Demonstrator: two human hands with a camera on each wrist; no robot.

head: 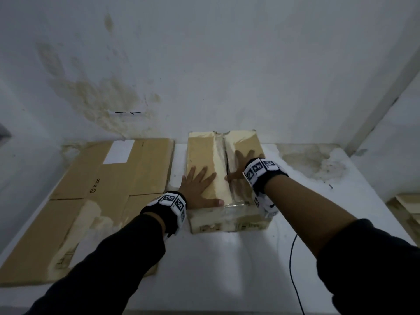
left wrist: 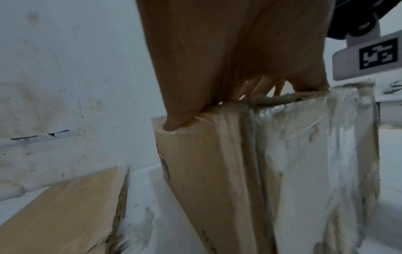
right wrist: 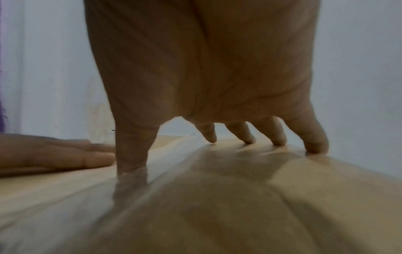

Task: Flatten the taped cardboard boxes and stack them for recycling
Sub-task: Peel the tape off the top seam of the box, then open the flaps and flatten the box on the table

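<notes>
A taped cardboard box point(head: 204, 155) stands upright on the white table point(head: 227, 258), its top flaps sealed with clear tape along the middle seam. My left hand point(head: 200, 185) lies flat on the left top flap with fingers spread, thumb near the front edge. My right hand point(head: 243, 162) presses flat on the right flap, its fingertips point(right wrist: 278, 141) touching the cardboard. The box's taped front face point(left wrist: 304, 171) shows in the left wrist view under the left hand point(left wrist: 228, 60). A flattened cardboard box point(head: 102, 201) lies to the left on the table.
A stained white wall point(head: 204, 64) rises right behind the table. A thin black cable point(head: 293, 269) trails over the table's near right part. Wooden slats point(head: 406, 208) show at the far right edge. The flattened cardboard point(left wrist: 60, 214) lies close to the box's left side.
</notes>
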